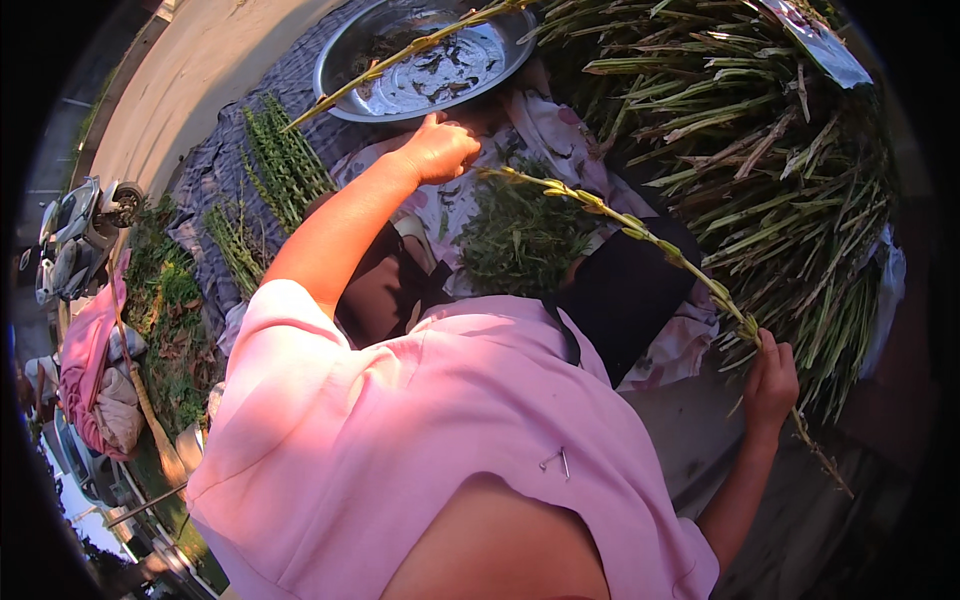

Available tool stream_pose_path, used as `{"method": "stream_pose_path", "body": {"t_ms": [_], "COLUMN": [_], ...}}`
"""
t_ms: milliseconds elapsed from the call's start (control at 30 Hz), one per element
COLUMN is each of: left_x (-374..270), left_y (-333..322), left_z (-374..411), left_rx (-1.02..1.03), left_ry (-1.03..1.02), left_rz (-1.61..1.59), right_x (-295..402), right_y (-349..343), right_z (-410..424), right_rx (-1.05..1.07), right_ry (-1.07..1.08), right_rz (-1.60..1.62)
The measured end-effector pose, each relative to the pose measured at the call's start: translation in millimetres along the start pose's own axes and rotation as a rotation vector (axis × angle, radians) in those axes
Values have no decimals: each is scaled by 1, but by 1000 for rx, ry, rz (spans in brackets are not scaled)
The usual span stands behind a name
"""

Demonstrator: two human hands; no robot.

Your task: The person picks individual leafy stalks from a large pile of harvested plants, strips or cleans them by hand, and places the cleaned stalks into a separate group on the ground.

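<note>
A long yellow-green sesame stalk (641, 229) with pods along its stem slants down to the right in front of my body. My right hand (772, 382) grips it near its lower end, and the bare end pokes out below the fist. My left hand (441, 150) has its fingers curled, right at the stalk's upper tip; whether it pinches the tip is hidden. Below the stalk, between my legs, a heap of green leaves (517, 232) lies on a flowered cloth (540, 116). A second podded stalk (405, 56) crosses above the metal basin (326, 79), beyond my left hand.
A large pile of cut stalks (757, 150) stands close on the right. Green podded stalks (289, 161) lie left on a dark checked cloth (206, 169). Dry bits (450, 75) are in the basin. Further left are a broom (154, 420), pink cloth (90, 360) and a motor scooter (79, 225).
</note>
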State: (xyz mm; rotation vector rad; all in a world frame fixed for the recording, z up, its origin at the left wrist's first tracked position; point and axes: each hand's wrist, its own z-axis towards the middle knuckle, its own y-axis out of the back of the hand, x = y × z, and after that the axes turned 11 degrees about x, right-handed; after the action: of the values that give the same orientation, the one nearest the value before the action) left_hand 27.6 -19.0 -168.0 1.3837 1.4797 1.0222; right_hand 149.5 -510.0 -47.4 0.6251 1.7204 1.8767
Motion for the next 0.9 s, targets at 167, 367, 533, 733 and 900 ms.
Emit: {"method": "stream_pose_path", "body": {"t_ms": [167,367,533,733,900], "left_x": [-7,-8,-16,-17,-6], "left_y": [-5,-11,-10,-12,-23], "left_z": [5,12,14,27,47], "left_rx": [-136,-229,-159,-7,47], "left_ry": [38,172,218,375,610], "left_rz": [46,155,115,68,-12], "right_x": [-1,1,3,18,30], "right_y": [3,2,-1,-3,-11], "right_z": [-2,1,-1,3,7], "right_rx": [12,9,4,129,131], "right_ry": [-17,-9,-26,-18,13], "right_rz": [7,48,14,26,41]}}
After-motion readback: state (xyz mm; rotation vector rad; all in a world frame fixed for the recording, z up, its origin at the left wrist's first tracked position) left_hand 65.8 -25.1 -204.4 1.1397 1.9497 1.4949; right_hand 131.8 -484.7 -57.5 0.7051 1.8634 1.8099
